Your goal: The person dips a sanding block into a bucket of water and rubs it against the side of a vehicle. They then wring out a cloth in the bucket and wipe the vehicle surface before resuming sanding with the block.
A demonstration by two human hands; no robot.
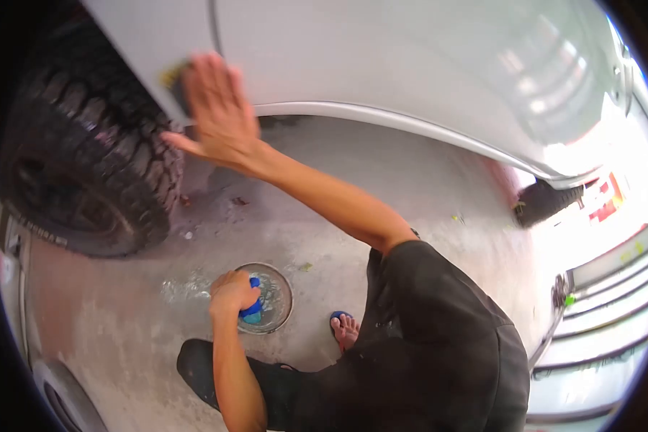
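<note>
The right hand [222,111], blurred, lay flat with its thumb spread, over a dark-and-yellow sponge [177,83] against the pale car panel [324,57] beside the tire [86,115]. The left hand [233,291] was closed around a blue cloth [251,312] at the pan [290,299]. Seemingly unpinched, the sponge could have slipped and picked up floor grit; a careless foot [345,330] could have tipped the pan.

Right hand [223,108], up-left of the basin [289,299]: blurred, hiding most of a yellow-edged pad [176,88]; material unclear. Left hand [232,291], at the basin's left rim: partly covers a blue thing [253,310]; kind unclear. Car body [410,57], above the basin: cut off by top edge. Tyre [115,147], left of the basin: lettering unreadable.
</note>
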